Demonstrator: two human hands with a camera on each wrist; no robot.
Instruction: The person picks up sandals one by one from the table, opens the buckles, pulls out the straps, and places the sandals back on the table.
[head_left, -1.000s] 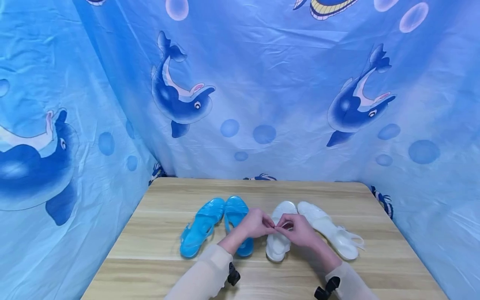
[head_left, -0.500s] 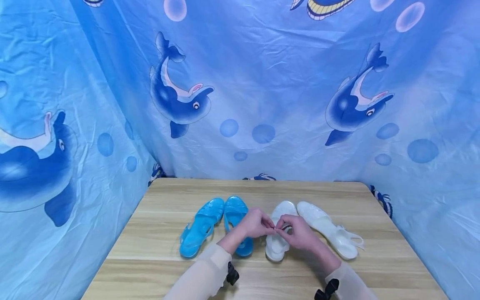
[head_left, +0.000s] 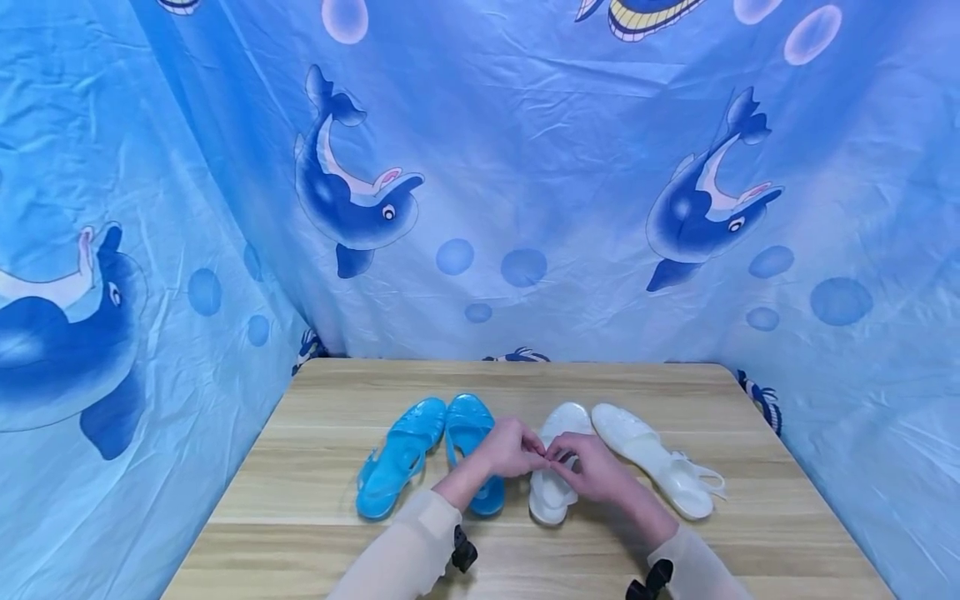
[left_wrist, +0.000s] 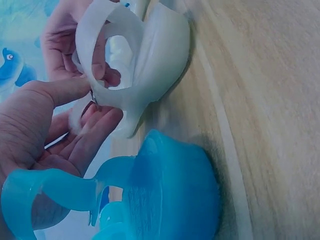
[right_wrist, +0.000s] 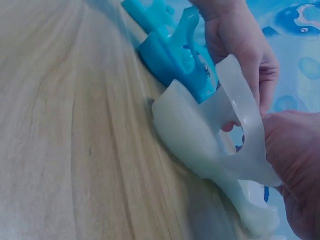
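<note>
A white jelly sandal rests on the wooden table, toe away from me, with both hands meeting over its ankle strap. My left hand pinches the strap between thumb and fingers, right at a small metal buckle. From the other side, my right hand pinches the same strap, its fingertips close against the left ones. In the left wrist view the looped strap stands up above the heel. The right fingertips are partly hidden behind the strap in the right wrist view.
To the right lies the other white sandal, angled outward with its strap loose. Two blue sandals, the outer one and the inner one, lie left, the inner partly under my left forearm. A dolphin-print curtain surrounds the wooden table.
Both hands stay at the strap of the white sandal. The right fingers shift slightly at the buckle. The head view drifts a little; the sandals keep their places.
</note>
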